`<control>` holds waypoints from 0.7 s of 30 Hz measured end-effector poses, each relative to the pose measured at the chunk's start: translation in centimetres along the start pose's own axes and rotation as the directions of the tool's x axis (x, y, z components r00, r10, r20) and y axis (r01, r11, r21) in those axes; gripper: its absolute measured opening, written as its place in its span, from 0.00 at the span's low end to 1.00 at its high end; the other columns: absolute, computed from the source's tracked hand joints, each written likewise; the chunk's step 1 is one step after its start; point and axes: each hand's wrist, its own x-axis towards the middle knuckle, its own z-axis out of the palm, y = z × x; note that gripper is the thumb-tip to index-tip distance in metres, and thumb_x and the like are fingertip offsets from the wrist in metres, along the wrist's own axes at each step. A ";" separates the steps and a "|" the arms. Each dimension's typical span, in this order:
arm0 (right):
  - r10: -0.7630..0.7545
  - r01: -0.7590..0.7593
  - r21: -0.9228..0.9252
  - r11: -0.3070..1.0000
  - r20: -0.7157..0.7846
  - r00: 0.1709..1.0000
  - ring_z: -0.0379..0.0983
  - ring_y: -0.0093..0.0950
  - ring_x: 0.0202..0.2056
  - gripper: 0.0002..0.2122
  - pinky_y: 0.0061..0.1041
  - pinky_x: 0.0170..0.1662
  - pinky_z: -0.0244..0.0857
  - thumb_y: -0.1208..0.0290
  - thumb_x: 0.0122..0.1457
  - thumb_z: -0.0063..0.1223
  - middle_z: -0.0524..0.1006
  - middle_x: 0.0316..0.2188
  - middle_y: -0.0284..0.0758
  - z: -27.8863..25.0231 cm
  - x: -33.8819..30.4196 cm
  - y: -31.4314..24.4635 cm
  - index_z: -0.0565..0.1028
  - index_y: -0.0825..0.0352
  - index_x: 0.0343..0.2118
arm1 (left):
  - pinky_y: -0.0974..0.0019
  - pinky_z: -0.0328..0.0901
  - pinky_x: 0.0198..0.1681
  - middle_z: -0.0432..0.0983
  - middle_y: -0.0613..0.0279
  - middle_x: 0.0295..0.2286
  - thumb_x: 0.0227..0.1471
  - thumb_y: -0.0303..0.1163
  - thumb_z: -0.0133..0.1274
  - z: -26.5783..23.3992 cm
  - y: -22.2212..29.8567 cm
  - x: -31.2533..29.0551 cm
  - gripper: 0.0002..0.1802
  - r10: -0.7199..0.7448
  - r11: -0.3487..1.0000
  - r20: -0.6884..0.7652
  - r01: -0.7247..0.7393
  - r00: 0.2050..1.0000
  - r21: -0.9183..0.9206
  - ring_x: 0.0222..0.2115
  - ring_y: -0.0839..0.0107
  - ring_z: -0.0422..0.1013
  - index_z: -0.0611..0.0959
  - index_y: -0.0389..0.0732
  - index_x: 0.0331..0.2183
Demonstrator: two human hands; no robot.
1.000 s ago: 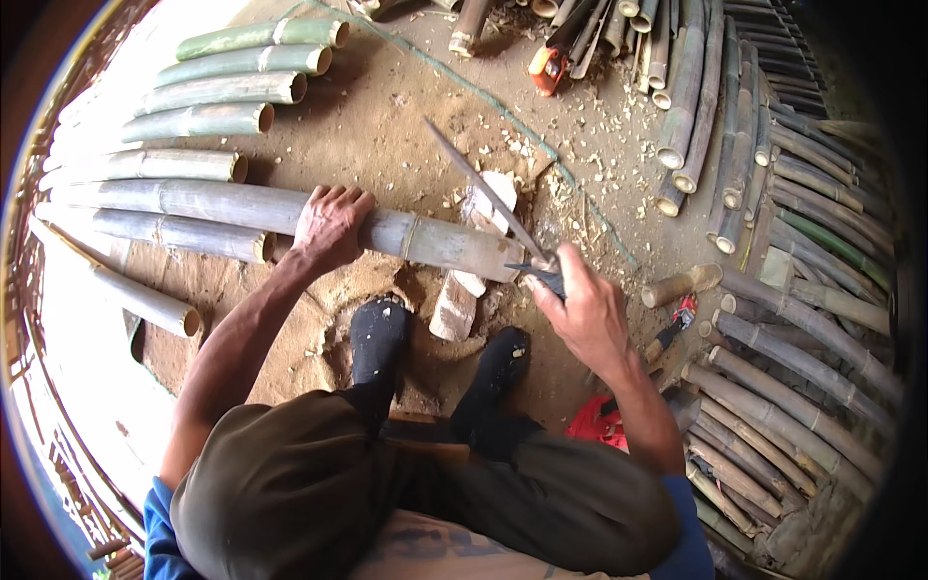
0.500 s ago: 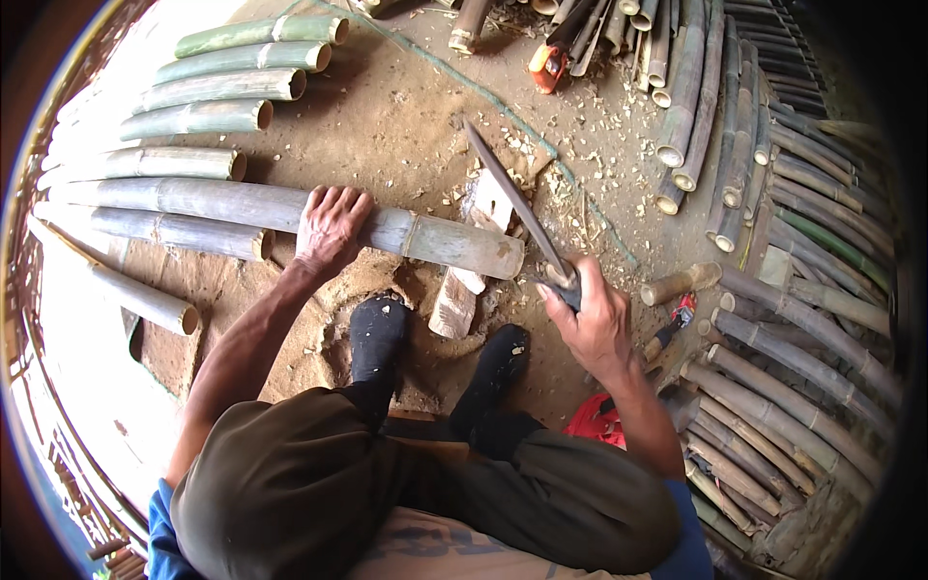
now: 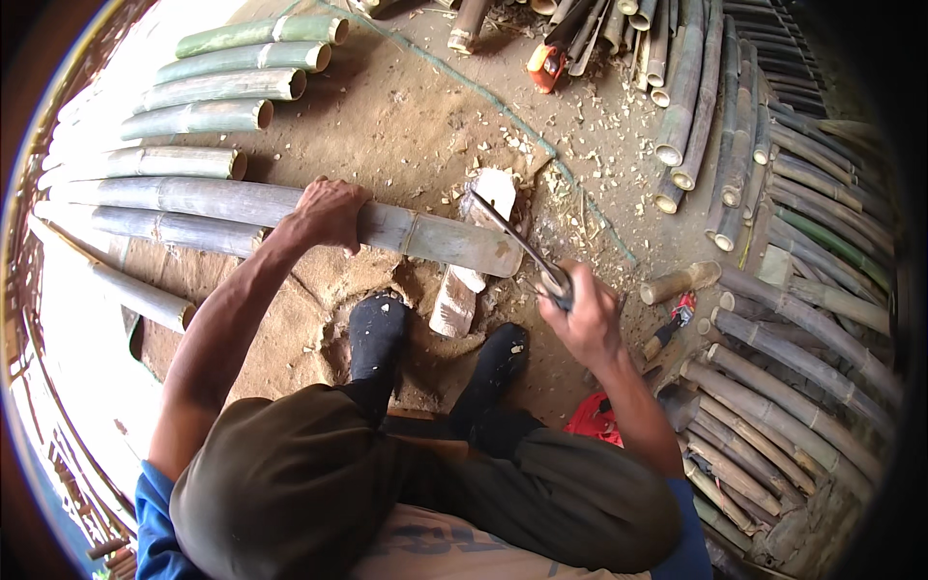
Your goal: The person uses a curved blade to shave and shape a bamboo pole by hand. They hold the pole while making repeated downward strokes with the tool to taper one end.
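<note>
No packages, labels, signs or screens show anywhere in this view.

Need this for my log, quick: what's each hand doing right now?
Left hand: closed over the long bamboo pole, pressing it down.
Right hand: closed on the handle of a chopping knife, blade at the pole's end.
</note>
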 end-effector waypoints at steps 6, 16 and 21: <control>0.394 -0.277 -0.346 0.896 0.336 0.856 0.81 0.45 0.23 0.14 0.43 0.29 0.76 0.63 0.70 0.55 0.80 0.24 0.45 0.1 -0.2 2.6 0.69 0.70 0.46 | 0.56 0.74 0.37 0.83 0.60 0.28 0.24 0.36 0.77 1.6 -0.3 -0.9 0.27 0.003 1.000 -0.063 -0.003 0.998 0.014 0.31 0.60 0.80 0.84 0.46 0.34; 0.388 -0.207 -0.448 0.869 0.359 0.849 0.82 0.42 0.23 0.13 0.40 0.26 0.75 0.71 0.66 0.60 0.82 0.27 0.45 2.0 0.0 3.8 0.67 0.70 0.45 | 0.54 0.65 0.55 0.80 0.61 0.36 0.31 0.28 0.69 1.8 1.1 -1.3 0.25 0.069 0.997 -0.366 -0.055 0.928 0.049 0.44 0.58 0.76 0.81 0.45 0.38; 0.218 -0.191 -0.152 0.970 0.190 0.957 0.81 0.42 0.22 0.13 0.40 0.24 0.73 0.68 0.67 0.60 0.80 0.23 0.46 -0.8 2.8 -1.7 0.68 0.68 0.44 | 0.52 0.66 0.50 0.80 0.59 0.36 0.38 0.26 0.65 3.4 0.3 -2.4 0.19 0.085 0.995 -0.448 -0.055 0.890 0.079 0.43 0.57 0.77 0.80 0.44 0.37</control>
